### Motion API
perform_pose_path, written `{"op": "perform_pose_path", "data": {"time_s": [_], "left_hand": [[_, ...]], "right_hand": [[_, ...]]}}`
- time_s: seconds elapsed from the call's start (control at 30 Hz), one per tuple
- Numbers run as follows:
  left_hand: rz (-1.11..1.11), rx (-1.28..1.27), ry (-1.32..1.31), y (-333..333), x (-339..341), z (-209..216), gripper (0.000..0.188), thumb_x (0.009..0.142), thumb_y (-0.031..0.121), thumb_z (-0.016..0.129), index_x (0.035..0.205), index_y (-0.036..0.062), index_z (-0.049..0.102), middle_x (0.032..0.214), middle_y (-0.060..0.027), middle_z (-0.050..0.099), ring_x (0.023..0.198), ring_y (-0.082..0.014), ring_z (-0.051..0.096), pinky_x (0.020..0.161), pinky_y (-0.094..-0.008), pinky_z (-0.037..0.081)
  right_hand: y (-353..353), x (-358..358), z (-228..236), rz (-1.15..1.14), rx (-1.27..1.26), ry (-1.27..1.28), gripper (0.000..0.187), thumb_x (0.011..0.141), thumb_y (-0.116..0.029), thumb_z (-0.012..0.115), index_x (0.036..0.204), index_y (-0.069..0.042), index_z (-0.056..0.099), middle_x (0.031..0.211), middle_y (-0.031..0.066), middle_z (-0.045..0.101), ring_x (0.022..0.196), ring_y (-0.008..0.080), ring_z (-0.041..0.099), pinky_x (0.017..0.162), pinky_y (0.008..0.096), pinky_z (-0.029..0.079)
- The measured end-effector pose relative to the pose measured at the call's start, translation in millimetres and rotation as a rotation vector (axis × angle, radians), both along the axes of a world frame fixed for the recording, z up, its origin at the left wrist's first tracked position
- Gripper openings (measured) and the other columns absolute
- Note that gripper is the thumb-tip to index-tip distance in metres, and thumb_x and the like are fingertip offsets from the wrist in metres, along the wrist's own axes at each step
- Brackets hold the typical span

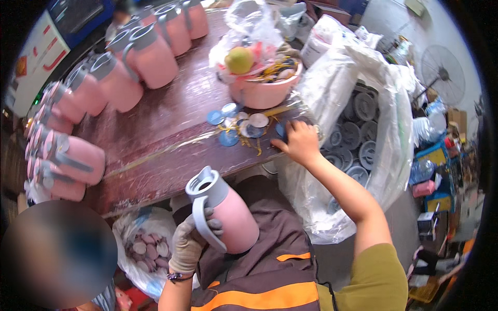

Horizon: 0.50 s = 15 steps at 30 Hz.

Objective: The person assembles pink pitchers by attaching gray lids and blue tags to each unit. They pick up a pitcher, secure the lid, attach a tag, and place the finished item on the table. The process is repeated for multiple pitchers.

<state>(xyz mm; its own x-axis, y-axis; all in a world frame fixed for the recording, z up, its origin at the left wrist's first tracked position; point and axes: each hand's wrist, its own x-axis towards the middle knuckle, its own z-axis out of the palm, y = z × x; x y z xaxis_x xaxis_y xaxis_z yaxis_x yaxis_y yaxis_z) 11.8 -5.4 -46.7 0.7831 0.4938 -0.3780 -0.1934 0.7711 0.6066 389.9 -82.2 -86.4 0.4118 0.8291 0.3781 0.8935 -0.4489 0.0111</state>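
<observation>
My left hand (189, 241), in a pale work glove, is closed round the grey handle of a pink jug (236, 220). The jug leans over my lap, its grey collar and spout upward and no lid on its mouth. At the table's right edge my bare right hand (301, 141) has thumb and fingers apart over the tabletop. Beside its fingertips lies a blue round tag (280, 129); whether they touch it I cannot tell. Left of that hand is a loose pile of round white and blue tags (258, 121) with yellow strings.
Several pink jugs (155, 57) line the table's (176, 119) far and left sides. A pink tub (264, 93) holds tags, with a plastic bag and a yellow-green fruit on top. Grey lids fill a clear bag (394, 171) at right; pink discs fill another bag (148, 223). Someone sits at lower left.
</observation>
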Motion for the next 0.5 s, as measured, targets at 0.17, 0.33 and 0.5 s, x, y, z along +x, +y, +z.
{"op": "perform_pose_path", "data": {"time_s": [0.17,0.33,0.5], "left_hand": [[-0.012,0.024,0.059,-0.6,-0.6,-8.1,0.056,0.088,0.038,0.063,0.124,-0.0019,0.05,0.098,-0.012,0.066,0.084,-0.0212,0.066,0.077,-0.0333,0.056],[-0.014,0.173,0.227,-1.1,1.8,-3.5,0.038,0.089,0.02,0.061,0.121,-0.0008,0.056,0.097,-0.0092,0.067,0.085,-0.0151,0.065,0.078,-0.029,0.054],[-0.104,0.673,0.341,4.9,3.7,-10.7,0.033,0.089,0.015,0.062,0.119,0.0022,0.06,0.099,-0.0013,0.065,0.089,-0.0087,0.059,0.082,-0.0254,0.049]], "right_hand": [[-58.1,-6.0,-11.0,0.201,0.114,-0.091,0.045,0.071,-0.027,0.073,0.109,-0.005,0.062,0.102,0.0093,0.06,0.096,0.0244,0.058,0.083,0.0384,0.042],[-39.6,-75.7,0.0,0.116,0.511,1.195,0.021,0.089,-0.019,0.064,0.098,0.0,0.065,0.089,0.0025,0.066,0.08,0.0129,0.059,0.069,0.0274,0.045],[-31.2,-177.5,15.8,0.212,0.096,1.845,0.028,0.091,-0.025,0.063,0.103,0.001,0.066,0.091,-0.0011,0.066,0.084,0.0056,0.056,0.075,0.0239,0.046]]}}
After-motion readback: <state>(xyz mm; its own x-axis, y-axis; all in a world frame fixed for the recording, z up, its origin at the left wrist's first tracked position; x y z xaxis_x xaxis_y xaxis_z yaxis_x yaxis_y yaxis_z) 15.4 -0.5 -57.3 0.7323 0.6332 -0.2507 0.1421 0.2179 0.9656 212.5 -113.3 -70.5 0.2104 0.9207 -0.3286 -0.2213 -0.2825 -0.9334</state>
